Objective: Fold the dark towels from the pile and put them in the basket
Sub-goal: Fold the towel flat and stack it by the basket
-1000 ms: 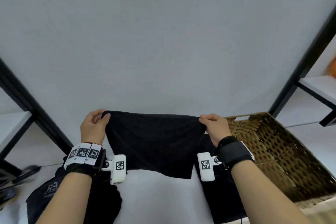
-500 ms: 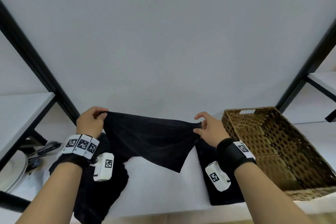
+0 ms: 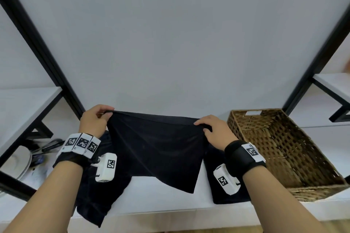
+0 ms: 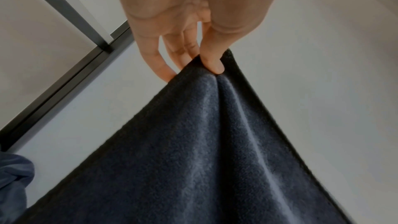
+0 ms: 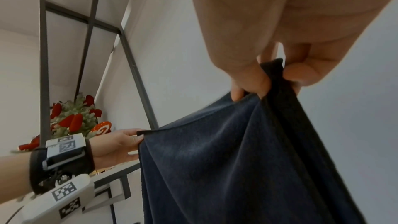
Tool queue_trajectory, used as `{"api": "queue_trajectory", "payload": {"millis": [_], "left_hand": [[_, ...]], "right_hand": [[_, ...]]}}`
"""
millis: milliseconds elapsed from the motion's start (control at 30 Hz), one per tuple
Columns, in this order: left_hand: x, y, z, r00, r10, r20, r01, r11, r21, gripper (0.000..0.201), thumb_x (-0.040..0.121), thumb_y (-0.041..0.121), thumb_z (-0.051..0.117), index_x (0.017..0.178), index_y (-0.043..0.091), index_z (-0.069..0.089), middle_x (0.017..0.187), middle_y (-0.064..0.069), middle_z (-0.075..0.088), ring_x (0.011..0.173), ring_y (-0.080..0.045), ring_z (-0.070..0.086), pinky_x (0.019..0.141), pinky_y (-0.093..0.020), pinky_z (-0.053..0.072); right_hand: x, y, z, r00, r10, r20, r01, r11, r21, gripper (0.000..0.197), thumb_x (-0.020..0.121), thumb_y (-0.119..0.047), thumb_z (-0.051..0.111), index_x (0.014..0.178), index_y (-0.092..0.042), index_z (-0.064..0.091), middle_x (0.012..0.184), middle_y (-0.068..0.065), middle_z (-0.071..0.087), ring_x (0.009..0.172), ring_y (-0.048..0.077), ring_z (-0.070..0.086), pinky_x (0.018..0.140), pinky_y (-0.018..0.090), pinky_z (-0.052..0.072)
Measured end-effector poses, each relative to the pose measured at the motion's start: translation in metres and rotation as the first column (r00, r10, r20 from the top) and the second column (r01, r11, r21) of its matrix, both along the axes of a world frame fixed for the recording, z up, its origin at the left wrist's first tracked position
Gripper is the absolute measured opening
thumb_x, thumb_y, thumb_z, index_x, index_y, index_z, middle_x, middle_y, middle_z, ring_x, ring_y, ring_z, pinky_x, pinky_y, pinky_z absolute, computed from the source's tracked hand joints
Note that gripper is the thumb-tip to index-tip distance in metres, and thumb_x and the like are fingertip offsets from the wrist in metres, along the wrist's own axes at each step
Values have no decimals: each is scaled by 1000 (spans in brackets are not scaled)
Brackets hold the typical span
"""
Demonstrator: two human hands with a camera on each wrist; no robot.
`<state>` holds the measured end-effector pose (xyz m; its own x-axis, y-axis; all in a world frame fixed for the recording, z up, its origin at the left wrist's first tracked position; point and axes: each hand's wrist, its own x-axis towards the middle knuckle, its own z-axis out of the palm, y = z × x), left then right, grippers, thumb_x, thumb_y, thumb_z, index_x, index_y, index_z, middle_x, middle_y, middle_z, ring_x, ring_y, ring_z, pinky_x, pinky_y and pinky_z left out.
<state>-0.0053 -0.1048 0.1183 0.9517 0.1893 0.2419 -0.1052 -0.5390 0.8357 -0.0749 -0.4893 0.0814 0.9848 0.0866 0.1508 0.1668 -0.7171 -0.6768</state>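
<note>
A dark towel [image 3: 157,147] hangs spread in the air between both hands, its lower edge slanting down to a corner on the right. My left hand [image 3: 95,121] pinches its upper left corner [image 4: 212,64] between thumb and fingers. My right hand [image 3: 213,129] pinches the upper right corner [image 5: 272,72]. Below the left arm lies the pile of dark towels [image 3: 98,196] on the white table [image 3: 166,200]. A folded dark towel [image 3: 217,193] lies flat under the right wrist. The woven brown basket [image 3: 284,149] stands at the right, holding nothing I can see.
Black shelf posts [image 3: 39,43] rise on both sides of a plain grey wall. A white plate and dark utensils [image 3: 20,161] sit low at the left. Red artificial flowers [image 5: 73,118] stand on a left shelf in the right wrist view.
The view has tilted down, so table and basket show more. The towel stays stretched between both hands, and the right hand's fingers have closed tighter on its corner.
</note>
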Motion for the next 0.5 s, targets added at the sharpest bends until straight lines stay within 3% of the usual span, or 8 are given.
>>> {"api": "queue_trajectory", "payload": {"millis": [33,100,233,333,400,500], "left_hand": [[-1,-1,0,1000,-7,6,7,1000,0,31,88,6,63,78,35,68,89,10,69,89,-16,65,78,-25,48],[-2,-3,1,1000,-16,11,16,1000,3,31,88,5,63,78,34,68,89,9,70,91,-16,65,82,-25,48],[-3,-4,-2,1000,-19,1,19,1000,25,31,88,7,63,78,35,68,90,9,69,91,-17,65,82,-30,51],[-6,-4,-12,999,-33,-19,33,999,30,32,88,6,63,78,36,68,90,7,69,92,-19,65,88,-36,52],[-9,-3,-19,998,-41,-40,43,999,32,31,88,5,63,78,35,68,92,2,70,94,-22,66,92,-38,51],[-13,-4,-32,995,-53,-80,57,997,55,26,88,4,64,82,29,68,93,0,70,95,-24,65,95,-42,51]], "right_hand": [[0,-1,0,999,16,-39,-18,999,-33,38,91,1,51,112,-24,70,113,-11,57,104,1,50,98,5,27],[-1,0,-2,995,12,-104,-20,997,-76,34,92,-2,50,114,-21,70,115,-6,61,106,7,53,98,12,32],[-6,0,-11,980,-46,-195,24,994,-110,20,90,-14,60,98,-23,74,106,-6,66,94,5,56,85,7,35],[-16,-1,-23,968,-86,-234,75,996,-54,11,82,-20,68,84,-30,73,94,-12,65,87,2,58,72,3,35],[-25,1,-35,962,-115,-247,113,993,-23,8,78,-26,71,72,-31,69,87,-15,66,81,0,60,66,5,37],[-35,4,-54,954,-181,-240,191,981,18,7,76,-29,70,70,-28,65,79,-13,67,72,1,61,60,11,40]]}}
